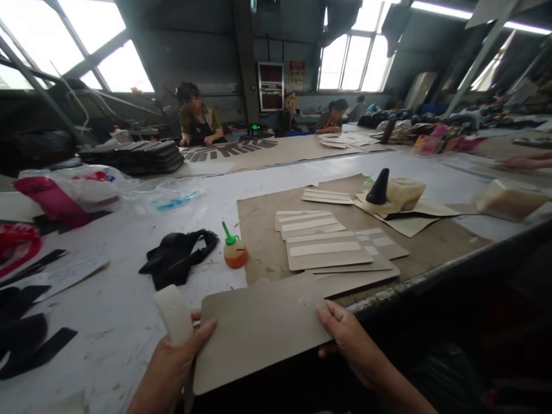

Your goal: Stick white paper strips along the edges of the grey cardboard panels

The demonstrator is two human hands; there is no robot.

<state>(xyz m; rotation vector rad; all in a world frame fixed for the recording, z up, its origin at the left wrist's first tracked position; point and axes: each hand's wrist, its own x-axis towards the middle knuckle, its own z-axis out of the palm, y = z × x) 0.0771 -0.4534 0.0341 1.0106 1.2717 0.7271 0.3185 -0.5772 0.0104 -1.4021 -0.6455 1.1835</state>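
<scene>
Between my hands is a flat beige-grey board (259, 328) with rounded corners, held over the table's near edge. My left hand (176, 356) grips its left side with the thumb on top, and a pale strip (173, 310) stands up from the same hand. At the board's right edge, my right hand (345, 333) pinches it, thumb on top and fingers below. Beyond it lie several similar boards (330, 260) with pale strips across them, overlapping on a brown sheet (263, 230).
A bottle with a green nozzle (235, 253) stands beside a black cloth (176, 259). At the right, a black cone (379, 187) and a yellowish container (405, 192) rest on papers. Black strips (30, 339) lie left. Co-workers (200, 118) sit across the table.
</scene>
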